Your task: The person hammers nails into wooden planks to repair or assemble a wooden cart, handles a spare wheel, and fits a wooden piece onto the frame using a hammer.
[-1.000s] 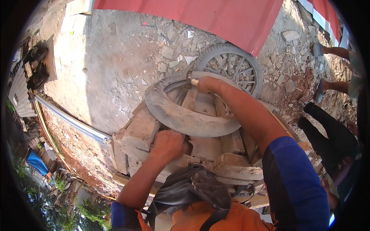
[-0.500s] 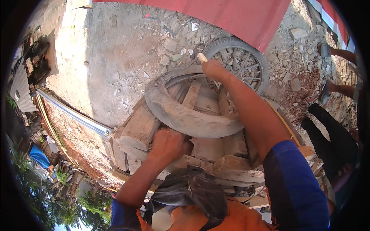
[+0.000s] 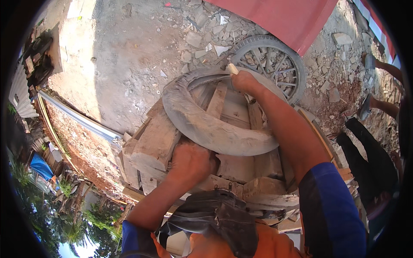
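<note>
A grey, dust-covered tyre [image 3: 206,124] lies flat across a pile of rough wooden blocks and boards [image 3: 155,144]. Over its far right side, my right hand [image 3: 247,81] is closed around a tool with a pale wooden handle [image 3: 232,69]. The tool's head cannot be made out. My left hand [image 3: 191,161] is balled up at the near edge of the tyre, beside a thick wooden block. Its fingers face away, so whatever they hold is hidden. A black bag [image 3: 211,215] hangs at my front.
Beyond the tyre stands a spoked wheel [image 3: 269,62] on broken rubble. A red metal sheet [image 3: 279,21] overhangs at the top. Other people's legs [image 3: 365,146] are at the right. A pale metal rail [image 3: 77,115] runs along the left.
The view has shifted slightly, so the tyre and wheel sit a little farther right. My right hand and its tool are slightly lower over the tyre. My left hand stays by the block.
</note>
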Demonstrator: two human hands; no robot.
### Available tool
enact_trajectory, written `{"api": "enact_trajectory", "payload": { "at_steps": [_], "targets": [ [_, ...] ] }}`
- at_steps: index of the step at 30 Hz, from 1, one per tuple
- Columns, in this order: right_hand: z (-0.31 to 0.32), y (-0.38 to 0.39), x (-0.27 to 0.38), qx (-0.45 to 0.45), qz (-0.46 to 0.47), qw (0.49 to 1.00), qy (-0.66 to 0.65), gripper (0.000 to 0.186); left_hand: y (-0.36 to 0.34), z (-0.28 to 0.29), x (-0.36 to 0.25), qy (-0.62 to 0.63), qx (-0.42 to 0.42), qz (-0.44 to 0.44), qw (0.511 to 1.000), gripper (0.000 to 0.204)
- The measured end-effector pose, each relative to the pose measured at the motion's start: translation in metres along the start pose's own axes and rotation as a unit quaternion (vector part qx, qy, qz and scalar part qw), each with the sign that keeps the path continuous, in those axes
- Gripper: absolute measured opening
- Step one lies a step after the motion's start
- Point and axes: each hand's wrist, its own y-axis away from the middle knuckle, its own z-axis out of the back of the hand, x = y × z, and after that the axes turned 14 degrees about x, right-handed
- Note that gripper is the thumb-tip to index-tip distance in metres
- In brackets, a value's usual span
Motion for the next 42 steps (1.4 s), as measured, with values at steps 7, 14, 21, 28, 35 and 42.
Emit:
{"api": "enact_trajectory", "payload": {
  "at_steps": [7,14,21,28,35,42],
  "targets": [
    [-0.061,0.009,-0.025,0.083,-0.013,0.996,0.028,0.053,-0.005,-0.009,-0.002,0.007,0.010,0.013,1.000,0.027],
    [0.008,-0.002,-0.009,0.014,-0.035,0.999,-0.036,0.051,-0.003,-0.008,0.002,0.011,-0.014,-0.008,1.000,0.026],
    [-0.048,-0.013,-0.034,0.139,-0.043,0.989,-0.035,0.049,-0.003,0.006,0.000,-0.017,0.008,-0.008,1.000,0.025],
    [-0.044,0.002,-0.018,0.132,-0.076,0.987,-0.048,0.051,0.006,0.013,-0.005,-0.023,0.023,-0.003,0.999,0.026],
    [0.009,0.005,-0.025,0.074,0.008,0.985,0.158,0.051,0.015,0.009,-0.017,-0.025,0.063,0.027,0.997,0.057],
    [0.157,0.119,0.022,-0.052,-0.056,0.977,0.201,0.043,0.045,-0.009,-0.023,0.017,-0.197,-0.006,0.980,0.059]
  ]
}}
